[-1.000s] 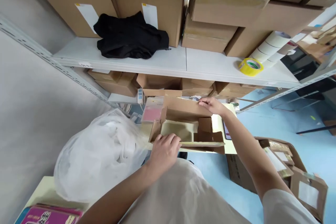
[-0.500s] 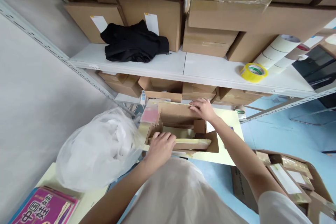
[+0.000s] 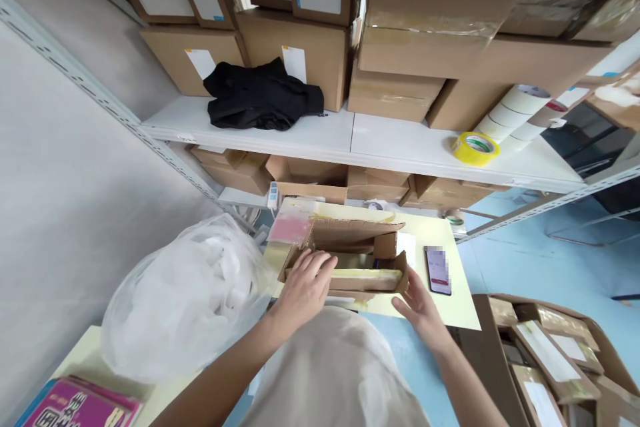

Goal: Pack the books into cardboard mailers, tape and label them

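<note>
An open cardboard box [image 3: 345, 235] with raised flaps lies on the pale yellow tabletop [image 3: 457, 310] in front of me. Yellowish tape runs along its near flap. My left hand [image 3: 306, 280] is closed over the left part of the near edge, its fingers curled into the box. At the right end, my right hand [image 3: 421, 303] is by the near corner, thumb and fingers apart, fingertips at the side flap. Whether they press on the cardboard I cannot tell. A phone [image 3: 438, 270] with a lit screen rests right of the box.
A big clear plastic bag [image 3: 185, 300] of white material stands at the left, behind purple books [image 3: 75, 407]. The shelf [image 3: 390, 140] ahead carries cartons, a black garment [image 3: 263, 93] and a yellow tape roll [image 3: 475, 148]. A large carton [image 3: 480, 340] of packed boxes is at right.
My right hand has left the far flap and come down to the box's right end. The far flap leans lower, and the phone is now uncovered. My left hand stays on the near edge.
</note>
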Motion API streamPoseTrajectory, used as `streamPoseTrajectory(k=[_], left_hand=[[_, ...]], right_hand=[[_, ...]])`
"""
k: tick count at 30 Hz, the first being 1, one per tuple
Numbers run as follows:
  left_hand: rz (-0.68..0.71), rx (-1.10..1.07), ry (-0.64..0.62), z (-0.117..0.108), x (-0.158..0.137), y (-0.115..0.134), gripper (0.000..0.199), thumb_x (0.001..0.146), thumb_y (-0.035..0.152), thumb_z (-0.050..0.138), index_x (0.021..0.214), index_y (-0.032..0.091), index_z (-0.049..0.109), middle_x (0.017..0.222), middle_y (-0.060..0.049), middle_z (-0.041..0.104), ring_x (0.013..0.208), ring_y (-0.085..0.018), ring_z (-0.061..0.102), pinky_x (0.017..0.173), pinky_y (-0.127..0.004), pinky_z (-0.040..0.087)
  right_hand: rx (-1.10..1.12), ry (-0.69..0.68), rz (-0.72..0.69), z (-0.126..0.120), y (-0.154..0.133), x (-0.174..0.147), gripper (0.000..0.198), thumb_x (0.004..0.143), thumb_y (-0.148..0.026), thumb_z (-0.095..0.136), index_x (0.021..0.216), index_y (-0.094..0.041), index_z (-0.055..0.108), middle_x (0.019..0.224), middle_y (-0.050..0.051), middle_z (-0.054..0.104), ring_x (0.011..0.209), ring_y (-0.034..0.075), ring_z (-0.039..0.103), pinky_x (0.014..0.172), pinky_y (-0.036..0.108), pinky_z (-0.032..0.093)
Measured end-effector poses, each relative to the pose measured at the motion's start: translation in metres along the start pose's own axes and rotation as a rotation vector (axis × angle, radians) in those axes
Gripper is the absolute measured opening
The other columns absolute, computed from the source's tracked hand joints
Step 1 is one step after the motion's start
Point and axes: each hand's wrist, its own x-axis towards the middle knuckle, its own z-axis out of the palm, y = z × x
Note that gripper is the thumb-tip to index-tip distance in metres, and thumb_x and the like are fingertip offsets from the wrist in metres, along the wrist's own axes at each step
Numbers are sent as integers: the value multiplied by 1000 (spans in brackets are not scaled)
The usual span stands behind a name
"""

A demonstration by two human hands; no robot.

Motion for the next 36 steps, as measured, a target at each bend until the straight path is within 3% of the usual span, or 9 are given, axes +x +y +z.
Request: streamPoseTrajectory(k=[3,7,14,20,24,26,29,32,36], left_hand=[[-27,28,59,-10,-7,-8,32,89,19,47,120,19,58,122,-12,61,121,-27,51,110,-51,27],[-188,87,-20,-19,-18,-22,31,86,24,56,117,22,60,128,-12,58,127,-36,44,108,-68,12],[-232,-52,-114,-23,-25,-31,33,87,5,42,105,25,62,102,-6,67,110,-25,55,110,-66,0],[-11,-196,-227,-35,-29,-31,40,84,1,41,99,27,66,96,-3,65,110,-21,53,109,-53,26],[97,-155,-180,-29,-39,-35,43,84,9,52,118,33,61,129,-7,54,125,-27,45,107,-53,32],[82,-145,-76,-21,-47,-43,60,82,21,64,137,35,43,148,-13,34,134,-34,36,107,-58,30],[-71,-256,72,-11,-59,-62,122,64,50,79,151,28,-2,156,-23,4,142,-43,17,106,-61,31],[-137,-370,-111,-3,-67,-83,150,47,66,80,149,19,-19,157,-27,-1,143,-44,13,108,-58,31],[60,-313,-371,7,-61,-98,148,44,60,82,152,12,-7,156,-26,7,143,-43,13,113,-56,23]], right_hand=[[-42,160,-34,24,7,-1,60,81,-44,65,134,-33,40,139,8,50,126,28,51,104,46,44],[-98,247,-27,26,5,8,45,88,-44,50,130,-30,41,129,10,56,114,27,59,94,47,52],[27,285,42,28,5,13,50,90,-51,46,134,-29,42,123,9,61,106,27,62,93,50,54],[-8,177,21,14,-4,26,54,92,-56,40,140,-31,41,140,7,52,128,28,49,104,51,45],[-190,-1,13,3,-8,29,60,92,-63,28,139,-31,47,154,4,32,143,29,26,113,53,30],[-302,-77,-15,4,-8,29,62,89,-65,34,139,-31,47,159,3,20,145,30,17,115,53,22],[-440,-170,-74,8,-5,30,72,82,-66,50,144,-30,39,161,4,5,146,33,9,116,54,18],[-539,-204,-125,10,0,31,88,75,-66,61,148,-29,30,161,6,-2,146,35,4,115,57,17],[-569,-263,-151,3,1,33,94,72,-63,66,149,-29,25,160,8,-5,145,38,6,113,59,21]])
